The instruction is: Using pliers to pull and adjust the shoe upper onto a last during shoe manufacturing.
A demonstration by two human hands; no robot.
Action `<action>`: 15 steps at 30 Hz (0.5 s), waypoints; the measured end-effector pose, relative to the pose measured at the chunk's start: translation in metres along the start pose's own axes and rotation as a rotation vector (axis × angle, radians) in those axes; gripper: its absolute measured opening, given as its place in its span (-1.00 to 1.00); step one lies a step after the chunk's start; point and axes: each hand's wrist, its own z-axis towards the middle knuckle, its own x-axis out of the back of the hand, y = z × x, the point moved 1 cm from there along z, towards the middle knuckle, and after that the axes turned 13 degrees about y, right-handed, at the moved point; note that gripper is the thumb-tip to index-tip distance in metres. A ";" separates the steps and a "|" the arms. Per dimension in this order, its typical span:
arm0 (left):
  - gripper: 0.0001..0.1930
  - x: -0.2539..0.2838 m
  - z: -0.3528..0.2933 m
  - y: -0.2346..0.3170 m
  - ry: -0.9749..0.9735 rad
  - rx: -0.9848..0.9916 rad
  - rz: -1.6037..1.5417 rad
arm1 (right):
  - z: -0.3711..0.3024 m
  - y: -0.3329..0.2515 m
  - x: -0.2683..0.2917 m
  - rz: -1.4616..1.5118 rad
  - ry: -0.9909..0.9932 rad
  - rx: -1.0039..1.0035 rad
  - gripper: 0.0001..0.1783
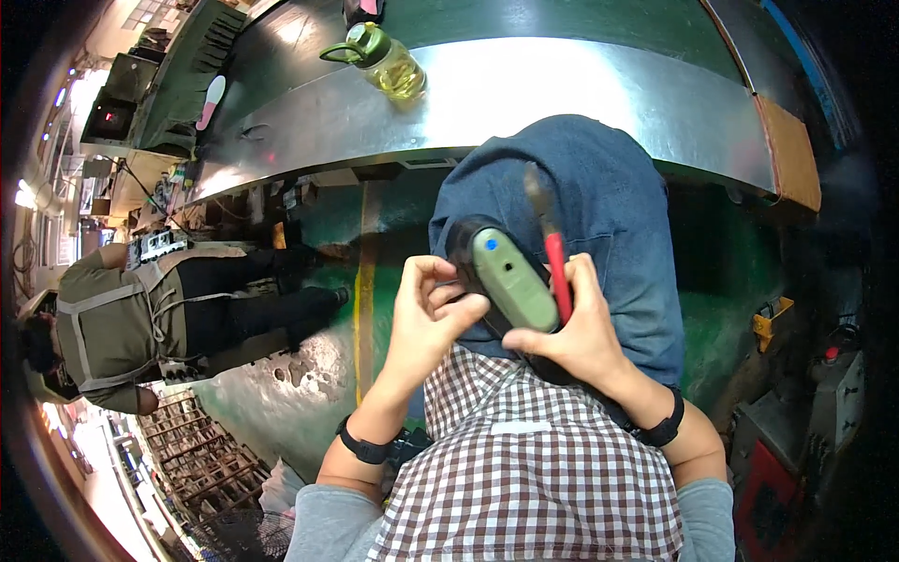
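A workshop with a green floor (740, 272) spreads below, and a long steel counter (524, 103) curves across twelve o'clock carrying a yellow-green water bottle (382, 58), while another person in an apron (122, 318) sits at nine o'clock. Over the lap at centre, the right hand (581, 332) has its fingers closed around a grey-green oval device (510, 279) with a blue dot, and a red-handled tool (552, 245) is pinned alongside it. The left hand (426, 323), at the device's nine o'clock, curls its fingers (438, 273) in a pinch at the device's dark edge.
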 end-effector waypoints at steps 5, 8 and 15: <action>-0.30 -0.001 0.013 -0.003 -0.075 0.104 -0.276 | 0.002 0.032 0.010 0.555 -0.002 -0.222 -0.34; 0.10 -0.013 0.032 -0.001 -0.139 -0.069 -0.199 | 0.009 0.044 0.016 0.677 -0.041 -0.342 -0.30; 0.32 -0.032 0.061 0.018 -0.522 -0.446 -0.128 | 0.013 0.043 0.014 0.797 -0.157 -0.428 -0.15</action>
